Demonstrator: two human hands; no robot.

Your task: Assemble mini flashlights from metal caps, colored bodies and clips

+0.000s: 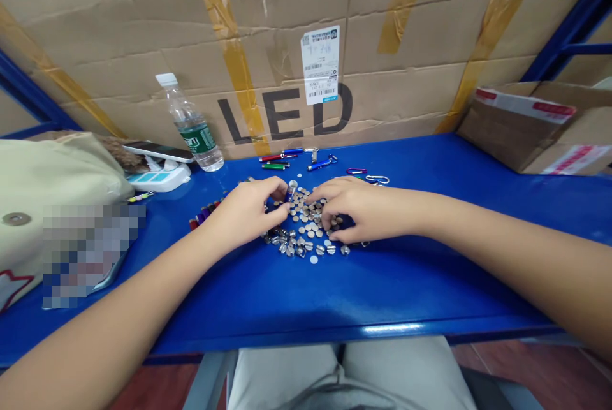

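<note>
Head view: the left hand (248,212) pinches a blue mini flashlight (290,192) above a pile of button cells (306,228) on the blue surface (335,295). The right hand (366,209) curls into the pile; any grip there is hidden.

Big black "LED" printed on cardboard carton (284,113), easy read. White barcode sticker (320,64) above it: bars visible, small print too tiny to make out. Green label (197,137) on water bottle (190,123), lettering too small. Red-and-white tape (526,106) on box at right, print unreadable.
</note>
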